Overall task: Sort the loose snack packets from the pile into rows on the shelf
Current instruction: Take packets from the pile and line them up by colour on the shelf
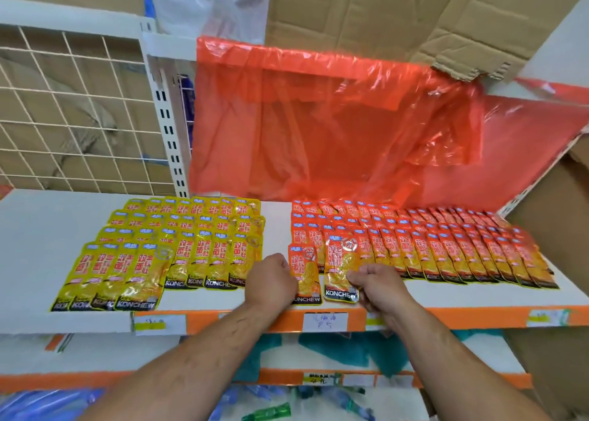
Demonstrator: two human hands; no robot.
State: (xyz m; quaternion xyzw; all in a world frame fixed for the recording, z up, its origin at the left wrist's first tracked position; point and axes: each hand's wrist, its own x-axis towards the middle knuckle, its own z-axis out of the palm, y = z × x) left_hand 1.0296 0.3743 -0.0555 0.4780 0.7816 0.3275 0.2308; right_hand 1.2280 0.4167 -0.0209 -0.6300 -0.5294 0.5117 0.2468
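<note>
Yellow snack packets point(165, 248) lie in overlapping rows on the left half of the white shelf point(35, 239). Orange packets point(446, 248) fill rows on the right half. My left hand point(271, 279) is curled, its fingers at the left edge of an orange packet point(304, 274) lying at the shelf front. My right hand point(376, 280) pinches the right side of a second orange packet point(339, 267), which overlaps the row behind it. No loose pile is in view.
A red plastic bag point(334, 118) hangs from the shelf above, down to the back of the packets. Torn cardboard point(414, 22) sits above it. A wire grid panel point(73, 108) stands at the left. Orange price strips point(446, 317) line the shelf fronts.
</note>
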